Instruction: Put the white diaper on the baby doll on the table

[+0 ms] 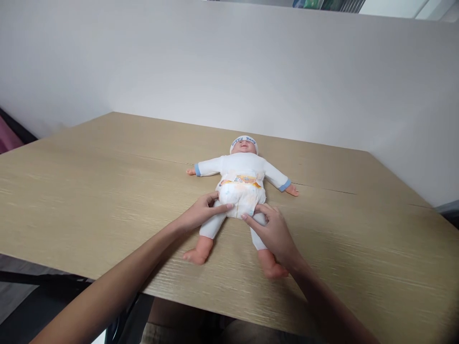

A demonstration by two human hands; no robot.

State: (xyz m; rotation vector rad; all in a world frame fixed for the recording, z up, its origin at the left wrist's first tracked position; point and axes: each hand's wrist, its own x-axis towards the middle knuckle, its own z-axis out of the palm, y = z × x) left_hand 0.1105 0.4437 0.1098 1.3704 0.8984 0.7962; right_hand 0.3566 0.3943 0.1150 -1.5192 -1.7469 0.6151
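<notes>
Two hands [207, 209] [274, 231] hold a puffy, creased diaper [236, 195] around a doll [242, 165].

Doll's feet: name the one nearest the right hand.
The foot at picture right, close to the right hand; the other foot lies nearer the left hand.

Head view: the single view, worn on the person's head, above the near edge of the surface [107, 191]
Facing: forward and down, across the surface to the pale partition [215, 62] behind
Doll [242, 165]: at middle range, whole in frame, near the centre, feet toward the camera
Forearms [141, 259]: closest to the lens, extending from the lower left and lower right
Partition top [322, 11]: in sight at upper right
</notes>
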